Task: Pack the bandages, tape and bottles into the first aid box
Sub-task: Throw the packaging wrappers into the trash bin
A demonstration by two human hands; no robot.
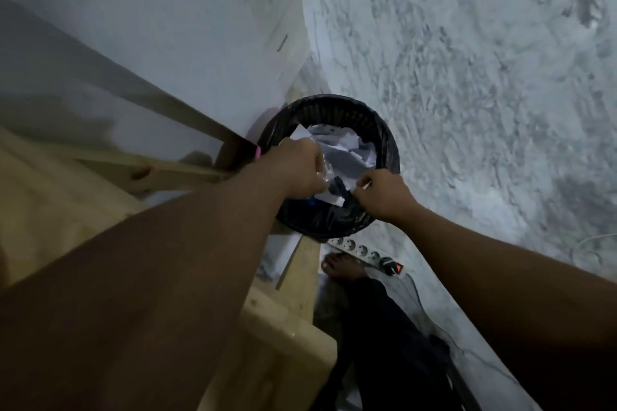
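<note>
Bandages, tape, bottles and the first aid box themselves did not appear anywhere in the head view; it looked down at a waste bin instead. At the far left stood pale wooden furniture (100,177), its slanted rails running toward the middle, with a white wall (167,27) behind it. Across the lower left a bare forearm reached forward, and the left hand (298,170) at its end hovered over the near left side of the bin, fingers curled tight around a crumpled piece of clear plastic wrapping (321,170) that stuck out just to the right of the knuckles. Under both hands sat the round black bin (384,133), lined with a black bag and holding crumpled white paper (337,147) in a heap. Just right of that, the right hand (380,192) hung over the bin's near rim, fingers pressed together in a pinch on a small pale scrap (366,184); what the scrap was could not be made out. Below the bin a white power strip (359,248) lay on the floor, touching or just beside a bare foot (344,265) above a dark trouser leg. Mottled grey-white floor (484,77) filled the right side.
</note>
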